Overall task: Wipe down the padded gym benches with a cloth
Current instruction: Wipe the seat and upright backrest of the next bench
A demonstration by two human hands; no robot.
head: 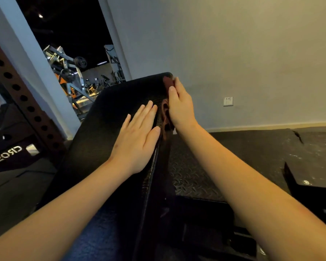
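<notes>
Gripping one red cloth (167,82): right hand (180,108) | left hand (137,140) spread flat | on one bench (105,113)

Head-worn camera looks forward and down, close over the bench (109,113), facing the wall (233,44).

Most of the cloth (167,82) lies hidden under the right hand (180,106) at the right edge of the bench pad (109,113) (only dark reddish scraps show beyond the hand); that hand's fingers pass out of sight behind the same edge; the pad's near end runs off the bottom, its frame (205,219) lost in shadow; left of the pad, the perforated rack upright (17,87) is cut by the picture's side, its lettering (8,156) partly cropped; the machines (68,70) beyond the pad's far left corner are too small and dim to name.
</notes>
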